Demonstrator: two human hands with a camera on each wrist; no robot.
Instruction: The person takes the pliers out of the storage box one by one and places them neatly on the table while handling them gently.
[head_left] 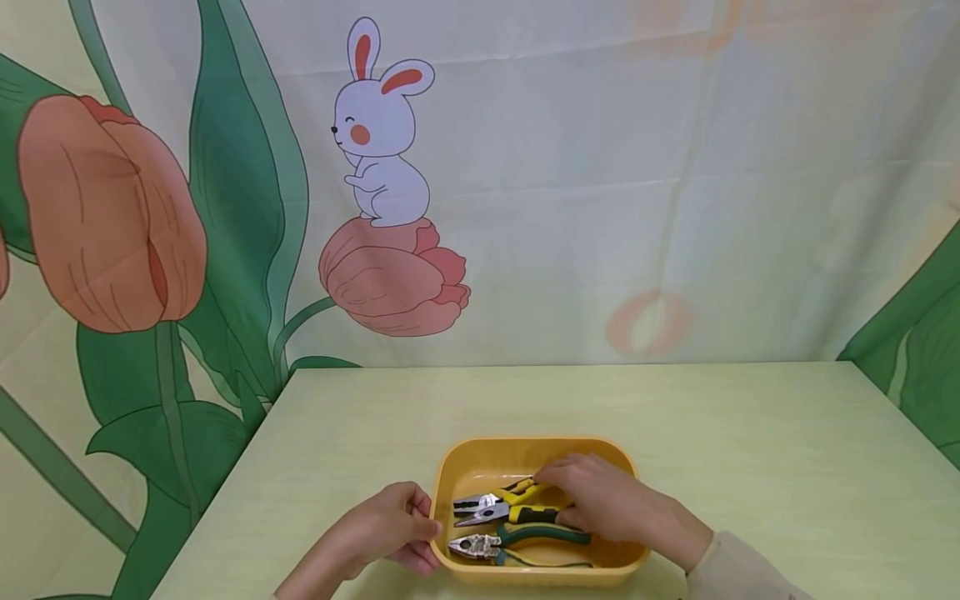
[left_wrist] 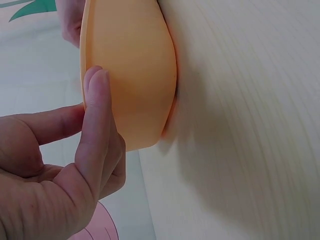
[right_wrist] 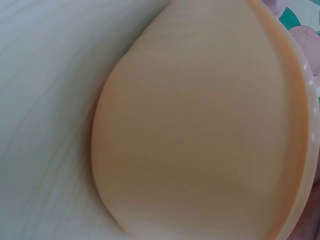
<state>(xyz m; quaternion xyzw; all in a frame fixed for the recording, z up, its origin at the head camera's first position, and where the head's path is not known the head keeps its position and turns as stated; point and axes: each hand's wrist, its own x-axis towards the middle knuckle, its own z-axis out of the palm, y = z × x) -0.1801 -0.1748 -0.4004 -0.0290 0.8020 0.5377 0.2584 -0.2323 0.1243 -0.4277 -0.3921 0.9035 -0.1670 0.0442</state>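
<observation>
A yellow plastic bin (head_left: pixel 540 575) stands on the table with several pliers lying inside, jaws toward the left. My left hand (head_left: pixel 390 527) pinches the bin's left rim between thumb and fingers; the left wrist view shows this hand (left_wrist: pixel 65 165) against the bin's outer wall (left_wrist: pixel 135 75). My right hand (head_left: pixel 611 504) reaches over the right side into the bin and grips the yellow-and-black handles of needle-nose pliers (head_left: pixel 483 514). Another yellow-handled pair of pliers (head_left: pixel 474 502) lies just behind them. Nearer the front are green-handled combination pliers (head_left: pixel 476 546). The right fingertips are partly hidden.
The pale wood-grain table (head_left: pixel 360 433) extends around the bin on both sides and behind. A cloth backdrop (head_left: pixel 562 208) with a printed rabbit and tulips hangs at the table's far edge. In the right wrist view, the bin's wall (right_wrist: pixel 195 125) fills most of the picture.
</observation>
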